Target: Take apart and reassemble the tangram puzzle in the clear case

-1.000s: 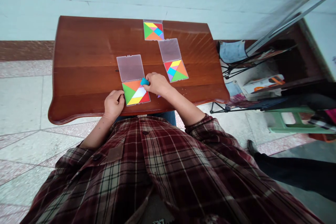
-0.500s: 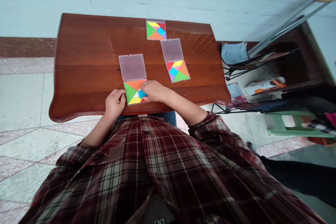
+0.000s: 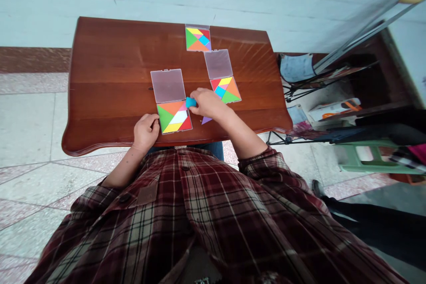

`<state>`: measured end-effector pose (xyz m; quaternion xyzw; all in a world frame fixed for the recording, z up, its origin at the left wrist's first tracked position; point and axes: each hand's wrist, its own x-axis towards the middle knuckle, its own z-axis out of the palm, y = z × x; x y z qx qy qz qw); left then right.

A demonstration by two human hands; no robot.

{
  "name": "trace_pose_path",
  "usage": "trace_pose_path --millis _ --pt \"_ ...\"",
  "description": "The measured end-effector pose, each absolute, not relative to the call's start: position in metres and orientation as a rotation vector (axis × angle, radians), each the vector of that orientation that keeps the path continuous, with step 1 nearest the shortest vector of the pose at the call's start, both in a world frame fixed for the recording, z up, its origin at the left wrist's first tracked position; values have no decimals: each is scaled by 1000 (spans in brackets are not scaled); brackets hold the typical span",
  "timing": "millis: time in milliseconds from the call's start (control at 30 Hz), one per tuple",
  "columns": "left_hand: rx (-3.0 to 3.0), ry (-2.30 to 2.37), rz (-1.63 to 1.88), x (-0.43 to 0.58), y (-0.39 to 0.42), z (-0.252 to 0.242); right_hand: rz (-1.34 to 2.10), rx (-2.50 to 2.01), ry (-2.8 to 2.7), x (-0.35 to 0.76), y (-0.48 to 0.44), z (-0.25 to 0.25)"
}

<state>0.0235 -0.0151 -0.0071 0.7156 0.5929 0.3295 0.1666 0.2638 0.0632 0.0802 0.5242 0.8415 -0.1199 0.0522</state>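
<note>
Right hand (image 3: 209, 103) is being held just over the table (image 3: 100, 62), its fingertips being pinched together on a small blue piece (image 3: 191, 102). That piece is being carried in the air just beside the upper right corner of the near puzzle tray (image 3: 174, 117), close to the hinge where the open lid (image 3: 167, 85) is lying flat behind the tray. Left hand (image 3: 145, 129) is being rested on the table at the tray's left edge, fingers curled and touching that edge; whether the edge is being gripped cannot be told.

Inside the near puzzle tray, green, orange, yellow, red and pink pieces are being kept around a bare white gap in the middle. A purple piece (image 3: 206, 120) is lying loose on the wood, just right of the tray and under the right wrist.

Further right, a second puzzle tray (image 3: 226, 90) is being shown filled, with its own lid (image 3: 218, 63) opened behind it. A third puzzle tray (image 3: 198, 38), also filled, is lying at the far edge of the table.
</note>
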Motion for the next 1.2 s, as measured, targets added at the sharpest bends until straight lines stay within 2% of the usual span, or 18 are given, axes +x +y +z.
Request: trace_pose_path --millis 167,533,767,833,933,1000,1200 --pt "2033 1686 948 24 -15 -5 -313 1859 2453 287 74 72" --pt "2034 1711 920 22 -13 -3 -389 1951 2292 292 76 52" --pt "2049 1716 932 23 -14 0 -575 2127 2351 306 76 56" --pt "2041 1711 937 24 -14 1 -653 2058 2416 314 69 58" --pt "2033 1710 937 24 -15 2 -784 1726 2517 321 49 58" --pt "2032 1711 936 24 -15 2 -768 1566 2550 324 36 54" --pt "2048 1713 923 23 -16 -2 -705 1572 2548 326 22 41"
